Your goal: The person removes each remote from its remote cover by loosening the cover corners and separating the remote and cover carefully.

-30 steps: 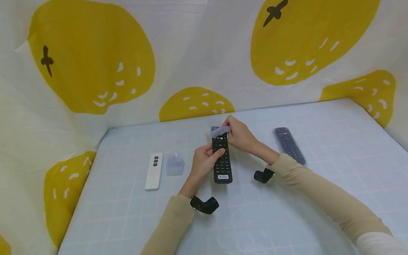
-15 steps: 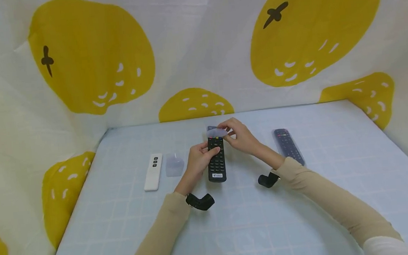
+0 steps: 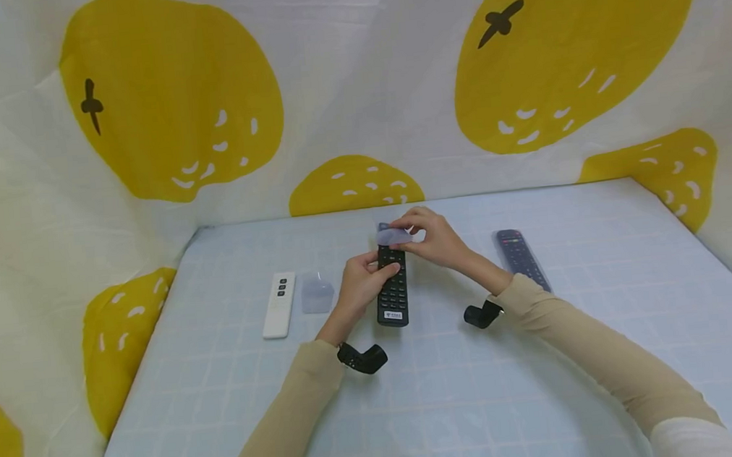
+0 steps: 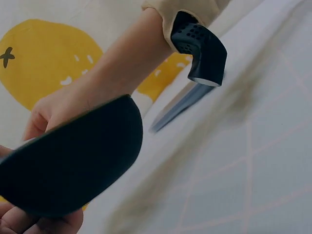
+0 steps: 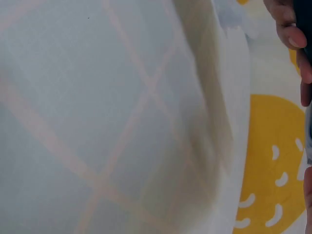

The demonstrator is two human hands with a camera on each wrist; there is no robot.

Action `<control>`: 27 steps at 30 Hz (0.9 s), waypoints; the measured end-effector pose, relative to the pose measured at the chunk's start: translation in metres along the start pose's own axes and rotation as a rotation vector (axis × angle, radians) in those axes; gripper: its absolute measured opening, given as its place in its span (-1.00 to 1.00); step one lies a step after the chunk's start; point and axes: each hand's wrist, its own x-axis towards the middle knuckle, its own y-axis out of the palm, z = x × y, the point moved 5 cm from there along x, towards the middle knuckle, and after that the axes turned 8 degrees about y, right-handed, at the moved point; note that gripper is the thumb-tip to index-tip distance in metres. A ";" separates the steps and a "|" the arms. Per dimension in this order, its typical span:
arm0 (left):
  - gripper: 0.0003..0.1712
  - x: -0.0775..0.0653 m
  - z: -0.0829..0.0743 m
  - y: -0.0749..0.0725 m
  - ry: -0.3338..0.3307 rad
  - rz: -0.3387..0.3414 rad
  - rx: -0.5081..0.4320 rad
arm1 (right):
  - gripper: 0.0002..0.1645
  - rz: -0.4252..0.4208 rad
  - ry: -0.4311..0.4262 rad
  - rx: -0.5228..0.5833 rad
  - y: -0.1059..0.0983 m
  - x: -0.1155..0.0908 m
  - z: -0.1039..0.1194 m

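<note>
In the head view my left hand [image 3: 359, 287] grips a black remote control [image 3: 392, 300], thumb across its buttons and fingers behind. The remote is held upright above the table, its labelled end toward me. Over its far end sits a translucent plastic sleeve [image 3: 394, 236], bunched up. My right hand [image 3: 435, 240] pinches the sleeve's right side between thumb and fingers. The left wrist view has the remote's dark underside [image 4: 78, 156] large in front, with left fingertips [image 4: 44, 222] beneath. At the right wrist view's edge, left fingers [image 5: 290, 34] wrap the remote.
On the table [image 3: 356, 418], to the left, lies a white remote [image 3: 279, 306] with a flat clear plastic sleeve [image 3: 316, 294] beside it. Another dark remote [image 3: 520, 258], covered in clear plastic, lies right of my hands. A patterned curtain [image 3: 355, 99] hangs behind the table.
The remote and left hand have shifted slightly left. My right fingers have changed their hold on the sleeve, the thumb now lying lower, over the remote's upper buttons.
</note>
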 end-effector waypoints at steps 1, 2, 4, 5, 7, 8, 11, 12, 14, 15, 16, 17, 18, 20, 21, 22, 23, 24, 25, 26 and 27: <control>-0.55 0.000 0.000 0.000 0.005 0.002 0.002 | -0.60 0.001 0.002 -0.002 0.000 0.001 0.000; -0.55 0.000 0.000 0.001 0.010 0.005 0.005 | -0.62 0.001 0.001 -0.007 0.000 0.001 0.001; -0.55 -0.001 0.000 0.001 0.011 0.008 0.014 | -0.65 0.004 0.004 -0.010 0.000 0.003 0.002; -0.54 -0.001 0.000 0.001 0.007 0.010 0.019 | -0.66 0.004 0.004 -0.011 0.000 0.004 0.002; -0.53 -0.001 0.002 0.001 -0.002 0.014 0.027 | -0.69 0.006 -0.003 -0.015 0.000 0.005 0.003; -0.52 -0.001 0.002 0.001 -0.004 0.015 0.031 | -0.69 0.007 -0.011 -0.022 0.001 0.005 0.004; -0.52 -0.001 0.004 0.001 0.002 0.018 0.034 | -0.71 0.004 -0.042 -0.044 0.003 0.006 0.005; -0.53 -0.001 0.004 0.000 0.006 0.018 0.036 | -0.71 -0.002 -0.054 -0.052 0.005 0.006 0.006; -0.53 -0.001 0.004 0.000 0.013 0.017 0.045 | -0.72 -0.016 -0.073 -0.072 0.006 0.005 0.007; -0.53 -0.001 0.003 0.000 0.014 0.017 0.048 | -0.72 -0.022 -0.080 -0.080 0.007 0.005 0.007; -0.53 -0.001 0.003 -0.001 0.013 0.017 0.052 | -0.73 -0.029 -0.089 -0.090 0.008 0.005 0.008; -0.52 -0.001 0.004 -0.001 0.007 0.018 0.057 | -0.74 -0.032 -0.098 -0.105 0.008 0.004 0.009; -0.52 -0.001 0.004 -0.001 0.001 0.019 0.062 | -0.75 -0.034 -0.109 -0.121 0.009 0.004 0.011; -0.51 -0.002 0.004 -0.001 -0.005 0.026 0.069 | -0.77 -0.031 -0.131 -0.169 0.011 0.004 0.013; -0.51 -0.002 0.005 0.000 -0.008 0.029 0.068 | -0.77 -0.030 -0.145 -0.193 0.011 0.004 0.015; -0.50 -0.003 0.005 0.000 -0.010 0.033 0.070 | -0.78 -0.030 -0.159 -0.220 0.012 0.003 0.017; -0.50 -0.003 0.005 0.000 -0.013 0.036 0.071 | -0.78 -0.030 -0.170 -0.244 0.013 0.004 0.018; -0.49 -0.003 0.005 0.000 -0.016 0.037 0.071 | -0.78 -0.033 -0.178 -0.264 0.013 0.004 0.020; -0.48 -0.003 0.005 0.000 -0.018 0.039 0.072 | -0.79 -0.037 -0.180 -0.284 0.013 0.004 0.021; -0.48 -0.002 0.004 0.000 -0.017 0.040 0.073 | -0.79 -0.042 -0.179 -0.301 0.014 0.004 0.022; -0.48 -0.002 0.004 0.000 -0.021 0.040 0.075 | -0.79 -0.049 -0.175 -0.312 0.014 0.004 0.023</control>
